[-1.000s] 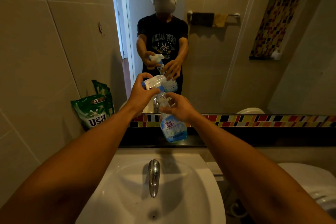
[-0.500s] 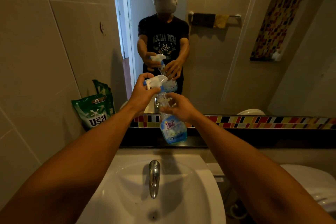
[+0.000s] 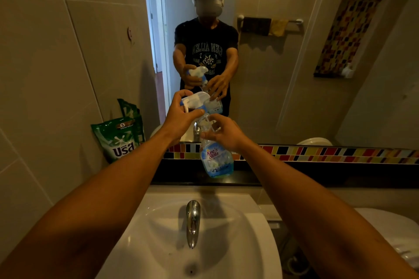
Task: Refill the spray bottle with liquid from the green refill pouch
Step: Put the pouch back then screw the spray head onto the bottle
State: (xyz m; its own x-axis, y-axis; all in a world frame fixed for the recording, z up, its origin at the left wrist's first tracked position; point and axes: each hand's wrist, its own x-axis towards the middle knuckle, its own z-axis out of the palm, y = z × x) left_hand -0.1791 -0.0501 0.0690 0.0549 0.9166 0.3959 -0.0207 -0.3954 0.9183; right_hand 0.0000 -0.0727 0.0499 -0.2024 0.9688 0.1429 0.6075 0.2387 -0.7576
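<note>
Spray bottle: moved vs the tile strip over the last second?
No. The spray bottle crosses the tile strip at the same spot; both hands hold as before.

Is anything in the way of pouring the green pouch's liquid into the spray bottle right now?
Yes. The spray head, gripped by the left hand, sits at the neck of the spray bottle, which the right hand holds. The green pouch stands untouched against the wall, left of the sink.

Left hand (image 3: 179, 118) grips the trigger head (image 3: 196, 101) — right hand (image 3: 223, 135) steadies the spray bottle (image 3: 216, 158).
</note>
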